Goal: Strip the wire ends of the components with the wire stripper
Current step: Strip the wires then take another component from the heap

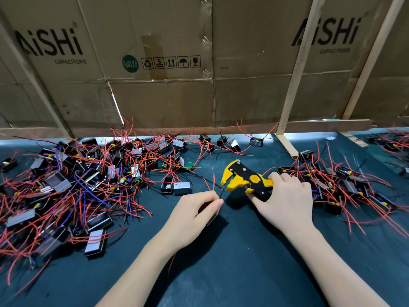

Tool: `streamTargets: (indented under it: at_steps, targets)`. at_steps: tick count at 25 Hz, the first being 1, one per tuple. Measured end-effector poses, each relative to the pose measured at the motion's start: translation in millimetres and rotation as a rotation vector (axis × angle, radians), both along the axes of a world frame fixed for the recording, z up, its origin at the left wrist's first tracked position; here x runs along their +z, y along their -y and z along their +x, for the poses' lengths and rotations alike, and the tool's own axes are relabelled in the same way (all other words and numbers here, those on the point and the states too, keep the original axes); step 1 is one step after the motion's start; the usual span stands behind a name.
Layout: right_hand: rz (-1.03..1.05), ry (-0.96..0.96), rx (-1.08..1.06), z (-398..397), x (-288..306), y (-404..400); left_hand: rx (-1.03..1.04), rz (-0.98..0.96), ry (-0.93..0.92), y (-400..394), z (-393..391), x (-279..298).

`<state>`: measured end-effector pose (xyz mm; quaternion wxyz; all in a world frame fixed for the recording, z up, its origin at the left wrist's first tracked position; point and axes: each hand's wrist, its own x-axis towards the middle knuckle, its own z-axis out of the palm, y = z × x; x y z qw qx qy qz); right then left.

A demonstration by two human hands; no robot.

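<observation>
Nearest the camera, two bare forearms reach out over the dark teal mat-covered worktop (232, 273).

Left hand (194, 212): fingers curled, pinching a thin black wire end (222, 194) between thumb and forefinger. A small black-cased component (212, 219) sits tucked under the palm, mostly hidden. Its red insulated lead (213, 181) rises free above the fingertips.

Right hand (285, 200): wrapped round the handles of the yellow-and-black automatic wire stripper (244, 178). The tool's jaws point left, toward the left hand, and the black wire's tip appears to sit at or just inside their mouth; cannot tell whether the blades have bitten yet.

Step in hand, by my reading: feeding one lead into the stripper, ahead of the squeeze. Next move calls for the wire tip to be seated squarely in the jaws, the left hand holding the lead steady, then a firm close of the handles. The red lead would remain to be done.

Further out, left: a large tangled heap of black boxed components with red and blue leads (73, 185). Further out, right: a smaller pile of like components with red leads (345, 187). Which is done and which is waiting I cannot tell.

Farthest: a flattened brown cardboard wall printed "AiSHi CAPACITORS" (155, 89), braced by pale wooden battens (296, 72).
</observation>
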<state>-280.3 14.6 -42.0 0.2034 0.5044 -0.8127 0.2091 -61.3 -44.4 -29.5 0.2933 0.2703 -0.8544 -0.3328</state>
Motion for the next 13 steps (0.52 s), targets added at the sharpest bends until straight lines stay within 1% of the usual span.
streamTargets:
  at_steps: [7,13]
  targets:
    - [-0.103,-0.067,0.110,7.1,5.1,-1.2,-0.005,0.103,-0.018,2.5,0.6,0.0]
    - [-0.092,-0.119,0.126,7.1,9.7,-3.5,0.001,0.122,-0.021,5.6,1.3,-2.4]
